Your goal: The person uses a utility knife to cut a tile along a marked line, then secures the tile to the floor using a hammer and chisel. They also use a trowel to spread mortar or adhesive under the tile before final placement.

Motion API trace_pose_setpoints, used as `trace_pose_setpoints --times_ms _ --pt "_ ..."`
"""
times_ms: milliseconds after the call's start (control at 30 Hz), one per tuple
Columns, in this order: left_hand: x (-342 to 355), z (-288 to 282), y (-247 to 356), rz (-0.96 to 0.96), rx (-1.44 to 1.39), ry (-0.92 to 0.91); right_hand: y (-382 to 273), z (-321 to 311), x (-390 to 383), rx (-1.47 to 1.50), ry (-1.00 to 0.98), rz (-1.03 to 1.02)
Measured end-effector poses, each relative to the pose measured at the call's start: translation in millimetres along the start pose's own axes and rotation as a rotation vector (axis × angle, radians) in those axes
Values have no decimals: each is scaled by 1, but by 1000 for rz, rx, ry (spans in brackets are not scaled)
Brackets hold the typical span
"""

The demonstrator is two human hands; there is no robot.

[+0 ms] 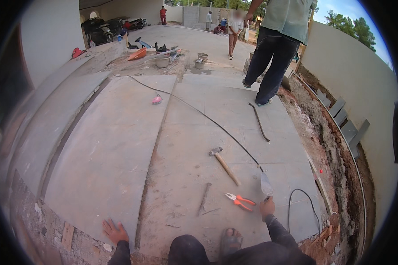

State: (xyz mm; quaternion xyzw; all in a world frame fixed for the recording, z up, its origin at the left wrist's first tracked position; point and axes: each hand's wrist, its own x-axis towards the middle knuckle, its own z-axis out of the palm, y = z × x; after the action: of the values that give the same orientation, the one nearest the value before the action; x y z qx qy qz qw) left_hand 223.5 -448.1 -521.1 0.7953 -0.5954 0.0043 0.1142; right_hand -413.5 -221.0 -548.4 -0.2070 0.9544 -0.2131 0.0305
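Observation:
My left hand (115, 231) lies flat with fingers spread on the near edge of a large grey slab (110, 145). Low on the right, my right hand (267, 206) is closed round the handle of a trowel (266, 184). Its pale pointed blade faces away from me, beside the end of the visible run of a black cable (208, 118). To the left of this hand lie orange-handled pliers (240, 200), opened a little. Beyond them is a hammer (224, 166) with a wooden handle. A thin, dusty bar-like piece (204, 198) rests left of the pliers.
A person in dark trousers (272, 57) stands on the paving at the far right, near a curved metal bar (258, 122). Along the right side runs a rough dirt trench (336, 163). Buckets (162, 61) and motorbikes (99, 33) stand at the back left. A cable loop (303, 191) lies to the right.

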Motion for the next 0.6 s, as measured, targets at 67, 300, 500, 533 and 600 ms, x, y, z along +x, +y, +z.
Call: trace_pose_setpoints --times_ms 67,300,500,533,600 --pt "1 -1 7 0 -12 -2 22 4 13 -65 -6 -2" --pt "4 7 3 44 -87 73 49 15 21 -26 3 -53" --pt "0 2 -3 41 -53 89 -25 -15 -30 -94 97 -297" --pt "0 2 -3 41 -48 91 -51 -28 -39 -70 -38 -413" --pt "2 8 2 59 -47 103 -67 -23 -37 -121 -204 -633"
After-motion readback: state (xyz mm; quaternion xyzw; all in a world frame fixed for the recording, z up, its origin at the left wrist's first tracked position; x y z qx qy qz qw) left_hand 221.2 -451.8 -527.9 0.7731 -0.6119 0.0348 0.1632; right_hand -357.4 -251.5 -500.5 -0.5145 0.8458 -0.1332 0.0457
